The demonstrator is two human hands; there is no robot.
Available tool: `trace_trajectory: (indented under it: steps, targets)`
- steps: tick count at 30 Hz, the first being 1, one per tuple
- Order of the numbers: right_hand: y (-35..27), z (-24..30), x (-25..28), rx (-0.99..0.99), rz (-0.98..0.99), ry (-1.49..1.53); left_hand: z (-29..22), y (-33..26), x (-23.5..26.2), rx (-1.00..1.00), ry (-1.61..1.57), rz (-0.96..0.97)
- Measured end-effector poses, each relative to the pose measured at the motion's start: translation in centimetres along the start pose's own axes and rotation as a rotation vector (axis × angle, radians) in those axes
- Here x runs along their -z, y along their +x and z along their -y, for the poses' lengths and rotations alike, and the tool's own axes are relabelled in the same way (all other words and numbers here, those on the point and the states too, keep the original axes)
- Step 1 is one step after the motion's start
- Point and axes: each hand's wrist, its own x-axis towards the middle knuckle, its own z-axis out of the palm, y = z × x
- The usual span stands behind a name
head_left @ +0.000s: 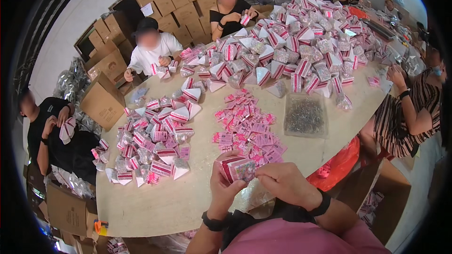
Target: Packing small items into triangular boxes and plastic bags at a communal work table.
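Note:
My left hand (pixel 220 189) grips a small wedge-shaped packet (pixel 242 169) with a red-and-white striped side and a clear face showing colourful bits. At the packet's right edge, my right hand (pixel 288 182) is closed in a pinch; whatever sits between its fingertips is too small to make out. Just beyond the packet lies a loose heap of pink printed cards (pixel 247 127). To the right of the cards stands a shallow clear tray (pixel 306 132) full of small, dark metal pieces.
A huge mound of similar packets (pixel 301 42) covers the table's (pixel 141 207) far side, with a smaller pile (pixel 155 136) at left. Co-workers sit around the edge, some handling packets. Cardboard boxes (pixel 106 99) stand at left; a red plastic bag (pixel 336 164) hangs at right.

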Motion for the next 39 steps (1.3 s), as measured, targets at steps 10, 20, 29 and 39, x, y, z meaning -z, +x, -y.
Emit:
trace_trajectory:
  steps: [10, 20, 29, 39]
  targets:
    - [0.2, -0.7, -1.0, 0.004, -0.032, -0.066, 0.9, 0.3, 0.5, -0.058, 0.012, 0.004]
    - [0.7, -2.5, -2.8, -0.263, 0.059, 0.484, 2.7, -0.1, 0.5, 0.042, 0.133, -0.135]
    - [0.7, -7.4, -5.1, -0.212, 0.02, 0.476, 5.4, 1.0, 6.3, 0.203, -0.146, -0.308]
    - [-1.2, -8.3, -4.1, -0.397, 0.049, 0.408, -9.5, 1.8, 7.0, -0.497, 0.784, -0.538]
